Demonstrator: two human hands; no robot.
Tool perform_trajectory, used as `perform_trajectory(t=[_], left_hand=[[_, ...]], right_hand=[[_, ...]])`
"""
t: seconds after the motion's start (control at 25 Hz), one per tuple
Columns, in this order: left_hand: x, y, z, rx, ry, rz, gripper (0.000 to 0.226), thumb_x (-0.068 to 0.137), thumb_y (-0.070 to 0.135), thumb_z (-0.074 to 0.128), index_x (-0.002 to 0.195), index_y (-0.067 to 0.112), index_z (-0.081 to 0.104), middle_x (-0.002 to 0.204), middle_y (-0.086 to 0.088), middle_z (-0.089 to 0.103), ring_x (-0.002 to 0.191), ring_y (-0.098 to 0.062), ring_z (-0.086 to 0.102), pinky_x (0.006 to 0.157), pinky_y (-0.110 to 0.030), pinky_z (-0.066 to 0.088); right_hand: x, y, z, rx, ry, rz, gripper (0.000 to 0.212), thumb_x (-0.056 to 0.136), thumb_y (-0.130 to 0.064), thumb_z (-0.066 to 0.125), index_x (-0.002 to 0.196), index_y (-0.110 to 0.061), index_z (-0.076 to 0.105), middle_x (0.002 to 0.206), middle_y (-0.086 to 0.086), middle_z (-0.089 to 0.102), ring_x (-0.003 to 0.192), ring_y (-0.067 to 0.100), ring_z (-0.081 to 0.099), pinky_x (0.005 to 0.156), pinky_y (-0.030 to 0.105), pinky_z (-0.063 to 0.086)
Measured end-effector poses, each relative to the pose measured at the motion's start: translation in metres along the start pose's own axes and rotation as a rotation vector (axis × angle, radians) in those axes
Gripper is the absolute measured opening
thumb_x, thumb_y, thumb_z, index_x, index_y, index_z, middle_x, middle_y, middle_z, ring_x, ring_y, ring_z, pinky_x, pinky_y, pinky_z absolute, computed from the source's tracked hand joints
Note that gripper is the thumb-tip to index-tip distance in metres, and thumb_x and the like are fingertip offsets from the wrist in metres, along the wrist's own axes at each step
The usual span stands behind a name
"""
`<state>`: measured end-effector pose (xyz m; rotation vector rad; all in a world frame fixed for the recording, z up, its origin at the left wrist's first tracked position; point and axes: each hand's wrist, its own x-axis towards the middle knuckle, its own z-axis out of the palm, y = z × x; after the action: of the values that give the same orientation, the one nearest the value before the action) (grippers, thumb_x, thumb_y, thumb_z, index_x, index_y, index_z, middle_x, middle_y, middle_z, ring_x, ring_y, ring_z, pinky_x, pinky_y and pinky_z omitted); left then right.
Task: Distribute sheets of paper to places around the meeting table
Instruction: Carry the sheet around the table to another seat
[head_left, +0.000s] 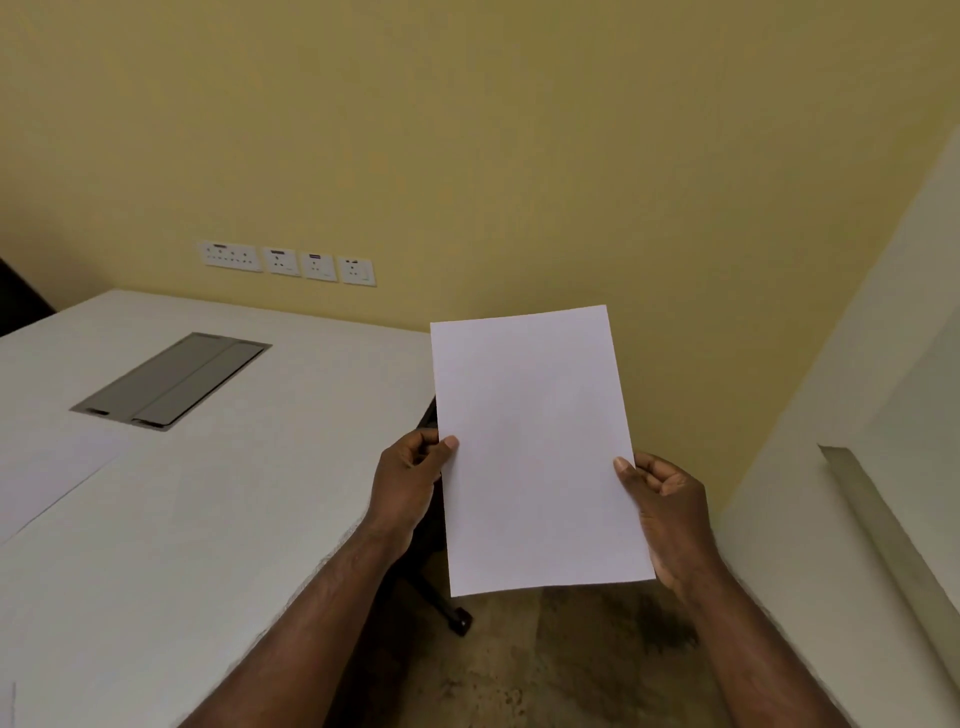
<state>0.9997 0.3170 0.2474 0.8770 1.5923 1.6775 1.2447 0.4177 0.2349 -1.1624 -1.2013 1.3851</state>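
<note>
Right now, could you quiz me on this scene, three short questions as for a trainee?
1. True or false: the white sheet of paper lies flat on the white meeting table.
2. Which hands hold it? A) left hand only B) right hand only C) both
3. Fill in: the grey rectangular cable hatch is set into the ____.

Key: 1 false; 2 C; 3 table.
</note>
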Motion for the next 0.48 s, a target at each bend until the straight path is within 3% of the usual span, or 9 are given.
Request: perform_trajectory(t=[0.32, 0.48], left_hand=[[0.097, 0.001, 0.028, -0.033, 0.256, -0.003, 0.01, 0.091, 0.024, 0.063, 0.091, 0.023, 0.073, 0.09, 0.009, 0.077, 0.078, -0.004, 0.071, 0.058, -0.012, 0.05], [0.148, -0.006, 0.016, 0.008, 0.393, -0.003, 0.01, 0.09, 0.027, 0.064, 0.09, 0.025, 0.073, 0.09, 0.011, 0.076, 0.079, -0.002, 0.068, 0.063, -0.015, 0.05]], right_hand=[[0.161, -0.024, 0.046, -0.036, -0.243, 0.003, 0.027, 0.084, -0.016, 0.072, 0.111, -0.01, 0.069, 0.104, 0.007, 0.075, 0.096, 0.024, 0.071, 0.093, 0.044, 0.054], [0.23, -0.027, 0.097, -0.083, -0.38, -0.002, 0.023, 0.085, -0.018, 0.071, 0.107, -0.011, 0.071, 0.103, 0.008, 0.075, 0.087, 0.022, 0.072, 0.079, 0.036, 0.057]])
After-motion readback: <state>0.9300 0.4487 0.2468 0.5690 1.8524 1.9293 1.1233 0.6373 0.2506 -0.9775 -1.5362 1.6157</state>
